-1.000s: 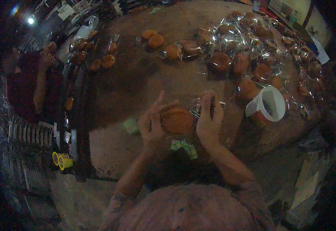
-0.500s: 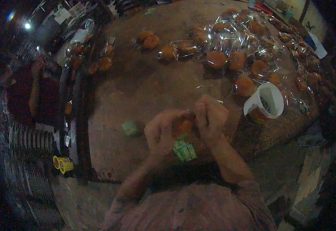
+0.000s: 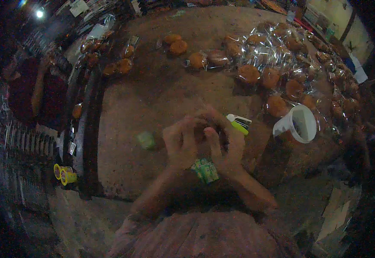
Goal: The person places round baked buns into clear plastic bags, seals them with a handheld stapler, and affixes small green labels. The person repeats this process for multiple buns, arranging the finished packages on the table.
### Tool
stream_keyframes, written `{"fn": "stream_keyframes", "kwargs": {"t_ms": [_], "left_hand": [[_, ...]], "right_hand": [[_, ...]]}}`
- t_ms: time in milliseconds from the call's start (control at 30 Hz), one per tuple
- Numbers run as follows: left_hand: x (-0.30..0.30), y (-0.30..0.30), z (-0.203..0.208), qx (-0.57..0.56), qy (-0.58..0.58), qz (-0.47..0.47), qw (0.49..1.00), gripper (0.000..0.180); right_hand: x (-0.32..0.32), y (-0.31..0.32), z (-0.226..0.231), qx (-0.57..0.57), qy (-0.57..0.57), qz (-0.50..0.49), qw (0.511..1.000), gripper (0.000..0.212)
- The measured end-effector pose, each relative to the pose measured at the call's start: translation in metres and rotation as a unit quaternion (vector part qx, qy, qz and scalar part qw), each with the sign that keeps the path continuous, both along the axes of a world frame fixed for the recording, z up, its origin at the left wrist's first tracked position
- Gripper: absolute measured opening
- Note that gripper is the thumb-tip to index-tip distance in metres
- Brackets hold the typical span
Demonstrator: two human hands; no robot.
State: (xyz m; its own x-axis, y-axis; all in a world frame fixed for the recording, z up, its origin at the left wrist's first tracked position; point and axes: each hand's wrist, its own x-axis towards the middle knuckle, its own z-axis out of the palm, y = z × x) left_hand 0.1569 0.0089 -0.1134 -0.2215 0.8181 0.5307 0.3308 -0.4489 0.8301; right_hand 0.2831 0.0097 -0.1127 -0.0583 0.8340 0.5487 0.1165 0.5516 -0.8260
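In the middle of the table, my left hand [image 3: 179, 139] and my right hand [image 3: 229, 139] are close together, fingers curled inward and nearly meeting. Between them is a round brown bun in clear wrap, now mostly hidden by the fingers and dim. My right thumb points up in front of it. A stapler [image 3: 239, 124], lime green and white, lies just beyond my right hand. Below the hands, near the table's front edge, are several small green-and-white packets [image 3: 206, 170]. Another pale green packet [image 3: 145, 140] lies left of my left hand.
A white bucket [image 3: 301, 124] stands on the right, tilted in view. Many wrapped buns [image 3: 277, 51] are heaped at the back right; a few buns [image 3: 178, 46] sit farther left. Two yellow cups [image 3: 67, 176] are at lower left. Another person [image 3: 37, 94] is beyond the left edge.
My right hand has shifted left and opened out from a raised pinch to curl round the bun, covering it. The stapler, hidden behind that hand before, now shows.
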Motion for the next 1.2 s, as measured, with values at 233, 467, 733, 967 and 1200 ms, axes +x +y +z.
{"fn": "stream_keyframes", "kwargs": {"t_ms": [233,467,733,967,1200], "left_hand": [[0.019,0.003,-0.012,0.061,0.076,0.096,0.991,0.037],[0.019,-0.011,-0.023,0.022,-0.001,-0.003,1.0,0.041],[0.01,0.0,-0.009,-0.125,-0.316,-0.191,0.921,0.015],[0.017,0.004,0.001,-0.102,-0.233,-0.127,0.959,0.014],[0.005,0.003,-0.002,-0.076,-0.265,-0.178,0.945,0.014]], "right_hand": [[-0.004,0.01,-0.011,-0.17,0.162,0.009,0.972,0.018],[0.004,0.009,-0.01,-0.028,0.047,-0.037,0.998,0.021],[0.013,0.022,0.006,0.153,-0.096,-0.069,0.981,0.025],[0.013,0.024,0.001,0.04,-0.059,-0.037,0.997,0.033],[0.024,0.028,0.005,0.169,-0.181,-0.059,0.967,0.024]]}}
